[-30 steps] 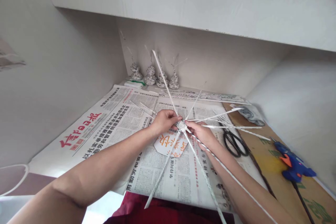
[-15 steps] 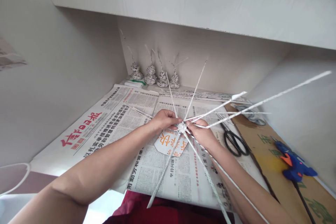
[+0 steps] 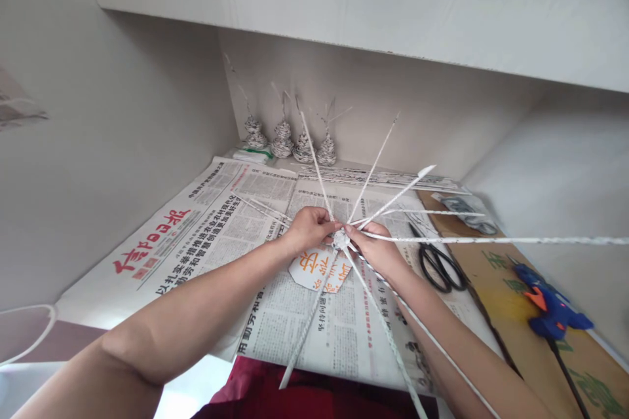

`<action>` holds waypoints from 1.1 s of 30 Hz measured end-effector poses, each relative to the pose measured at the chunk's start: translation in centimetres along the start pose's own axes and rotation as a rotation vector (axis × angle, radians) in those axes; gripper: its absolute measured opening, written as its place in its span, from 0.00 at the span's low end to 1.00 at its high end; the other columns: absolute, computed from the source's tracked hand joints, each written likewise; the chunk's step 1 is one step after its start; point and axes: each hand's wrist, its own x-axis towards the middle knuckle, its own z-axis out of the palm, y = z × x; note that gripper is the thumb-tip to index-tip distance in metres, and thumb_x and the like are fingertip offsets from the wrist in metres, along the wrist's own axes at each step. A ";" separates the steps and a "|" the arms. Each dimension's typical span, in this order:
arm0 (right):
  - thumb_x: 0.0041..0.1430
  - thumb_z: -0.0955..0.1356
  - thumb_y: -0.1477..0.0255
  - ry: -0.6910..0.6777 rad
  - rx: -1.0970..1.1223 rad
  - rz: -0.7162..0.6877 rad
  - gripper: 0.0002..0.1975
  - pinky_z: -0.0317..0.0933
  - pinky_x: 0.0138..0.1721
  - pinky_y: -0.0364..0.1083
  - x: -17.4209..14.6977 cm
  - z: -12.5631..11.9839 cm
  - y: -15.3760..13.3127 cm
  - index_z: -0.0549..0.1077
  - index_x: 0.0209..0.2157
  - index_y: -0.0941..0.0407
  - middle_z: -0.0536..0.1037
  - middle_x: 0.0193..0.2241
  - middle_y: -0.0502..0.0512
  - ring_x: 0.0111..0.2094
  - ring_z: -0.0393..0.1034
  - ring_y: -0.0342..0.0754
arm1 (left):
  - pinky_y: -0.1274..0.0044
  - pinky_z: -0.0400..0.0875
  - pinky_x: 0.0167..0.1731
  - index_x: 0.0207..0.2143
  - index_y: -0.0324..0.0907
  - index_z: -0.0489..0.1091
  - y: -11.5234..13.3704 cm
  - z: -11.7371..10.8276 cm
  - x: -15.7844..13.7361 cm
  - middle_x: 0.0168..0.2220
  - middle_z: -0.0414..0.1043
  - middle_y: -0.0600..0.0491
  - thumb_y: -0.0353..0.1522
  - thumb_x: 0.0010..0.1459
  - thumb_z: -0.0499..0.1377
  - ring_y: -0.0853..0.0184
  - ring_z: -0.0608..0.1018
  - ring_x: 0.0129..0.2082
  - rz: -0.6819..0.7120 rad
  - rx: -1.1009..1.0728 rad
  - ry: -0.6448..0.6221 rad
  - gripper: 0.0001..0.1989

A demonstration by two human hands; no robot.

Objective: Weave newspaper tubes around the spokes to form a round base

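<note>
Between my hands is a small woven centre [image 3: 341, 239] of rolled newspaper, with several long paper sticks fanning out from it. My left hand [image 3: 311, 229] pinches its left edge, thumb and fingers closed. My right hand [image 3: 377, 250] is closed at the right edge, pinching a paper stick close to the weave. One long paper stick [image 3: 491, 240] runs from my right hand out past the right side of the view. Other sticks point away from me, and a few slope down toward my lap. Under the weave lies a white card [image 3: 314, 268] with orange characters.
Newspaper sheets [image 3: 289, 314] cover the surface. Black scissors [image 3: 439, 265] and a blue glue gun [image 3: 555, 308] lie at the right, the latter on cardboard [image 3: 506, 288]. At the back stand several woven paper gourds [image 3: 282, 139], beside a bundle of paper sticks [image 3: 388, 178].
The long stick at my right hand has swung down from slanting upward to nearly level. The upper sticks have shifted slightly, while both hands stay at the weave.
</note>
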 end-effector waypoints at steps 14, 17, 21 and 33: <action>0.54 0.67 0.65 0.120 0.162 0.242 0.08 0.63 0.16 0.44 0.0 1.1 0.1 0.66 0.33 0.53 0.74 0.17 0.48 0.15 0.70 0.47 | 0.80 0.74 0.22 0.25 0.37 0.67 0.0 0.2 0.0 0.25 0.68 0.56 0.30 0.48 0.63 0.72 0.73 0.24 0.100 -0.123 0.038 0.07; 0.57 0.65 0.66 0.097 0.148 0.219 0.07 0.63 0.16 0.43 -0.1 1.2 0.0 0.65 0.34 0.53 0.74 0.18 0.47 0.16 0.71 0.47 | 0.80 0.73 0.23 0.25 0.37 0.68 0.2 0.2 0.0 0.23 0.68 0.56 0.31 0.46 0.64 0.72 0.73 0.23 0.077 -0.148 0.037 0.08; 0.57 0.65 0.66 0.062 0.121 0.200 0.06 0.65 0.18 0.44 -0.1 1.0 0.2 0.64 0.34 0.53 0.75 0.18 0.46 0.18 0.72 0.48 | 0.81 0.72 0.26 0.28 0.35 0.73 0.1 0.0 0.1 0.23 0.72 0.54 0.32 0.42 0.67 0.73 0.73 0.23 -0.024 -0.188 -0.018 0.10; 0.44 0.73 0.62 0.009 0.123 0.125 0.15 0.65 0.21 0.44 -0.2 0.5 -0.1 0.69 0.30 0.54 0.75 0.19 0.47 0.18 0.69 0.45 | 0.83 0.65 0.22 0.29 0.35 0.75 -0.9 -0.2 0.6 0.20 0.72 0.54 0.33 0.45 0.64 0.74 0.71 0.20 0.013 -0.078 -0.082 0.09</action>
